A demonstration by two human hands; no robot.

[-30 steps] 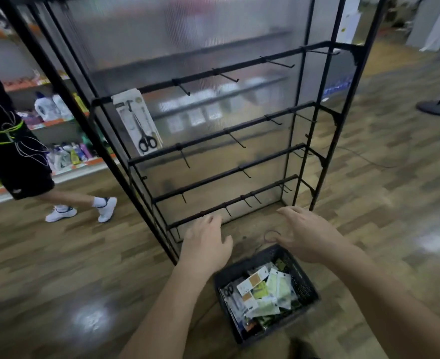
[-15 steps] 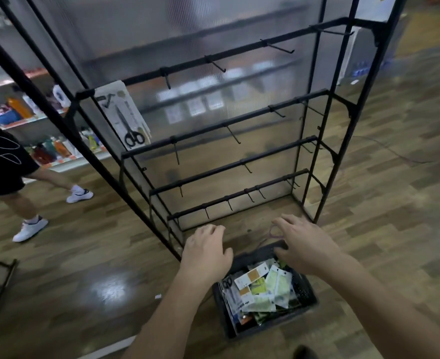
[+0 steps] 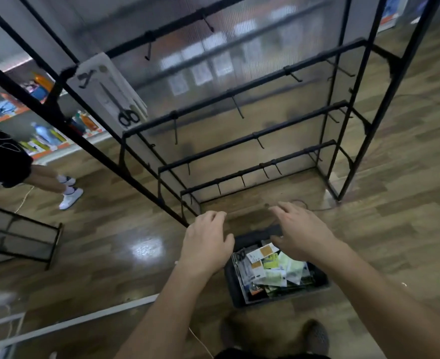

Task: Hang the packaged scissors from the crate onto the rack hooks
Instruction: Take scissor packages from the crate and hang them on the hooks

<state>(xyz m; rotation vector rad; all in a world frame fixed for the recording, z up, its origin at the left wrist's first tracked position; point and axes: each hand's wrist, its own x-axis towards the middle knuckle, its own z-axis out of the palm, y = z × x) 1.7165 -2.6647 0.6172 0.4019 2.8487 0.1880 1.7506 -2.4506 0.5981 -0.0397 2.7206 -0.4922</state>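
- L. hand [image 3: 206,242] – palm down, fingers loosely spread, empty; above left rim of crate [image 3: 265,301].
- R. hand [image 3: 301,234] – same pose, empty; over crate's far edge.
- Crate – dark, on floor [image 3: 115,268] just before rack [image 3: 291,121]; holds heap of packaged scissors [image 3: 273,270].
- Rack – black bars w/ hooks [image 3: 237,108]; one scissors pack [image 3: 112,92] hangs upper left.

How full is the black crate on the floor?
Well filled: the crate holds a loose pile of packages that hides its bottom.
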